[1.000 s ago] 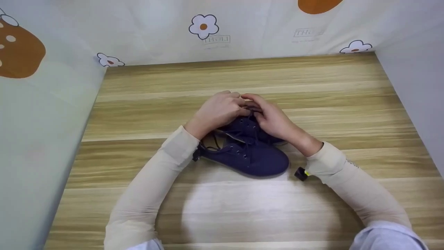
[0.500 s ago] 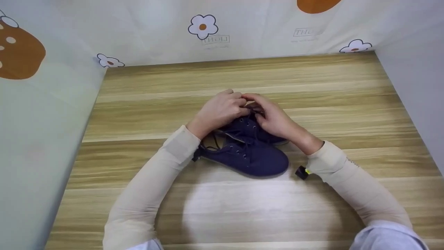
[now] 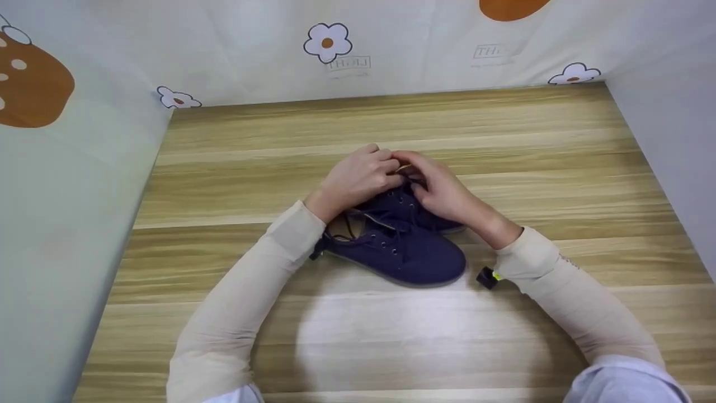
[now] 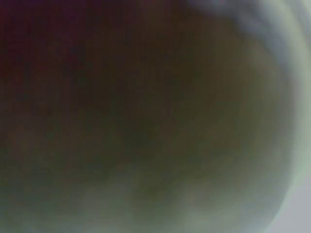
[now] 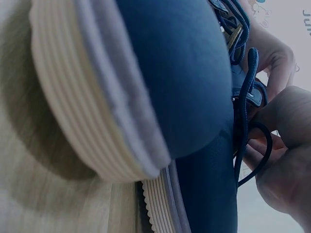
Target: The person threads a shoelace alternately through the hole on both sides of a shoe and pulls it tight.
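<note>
Two navy lace-up shoes lie side by side, toes to the right. The near shoe (image 3: 425, 260) shows its opening and eyelets in the head view. Behind it, the far shoe (image 3: 398, 202) is partly covered by both hands. My left hand (image 3: 358, 176), fingers curled, is over the far shoe's tongue and laces. Facing it, my right hand (image 3: 444, 193) pinches at the same laces with thumb and fingers. Dark shoelace (image 5: 250, 92) loops hang beside the right hand in the right wrist view; the fingertips are partly hidden. Only dark blur fills the left wrist view.
The wood-grain table (image 3: 224, 168) runs back to a pale patterned cloth wall (image 3: 403, 50). Similar pale walls stand left and right. A small black wrist camera (image 3: 486, 278) hangs under the right cuff, close to the near shoe's toe.
Both hands stay at the far shoe's laces with only slight finger shifts. The left wrist has edged a little to the right. The shoes have hardly moved.
</note>
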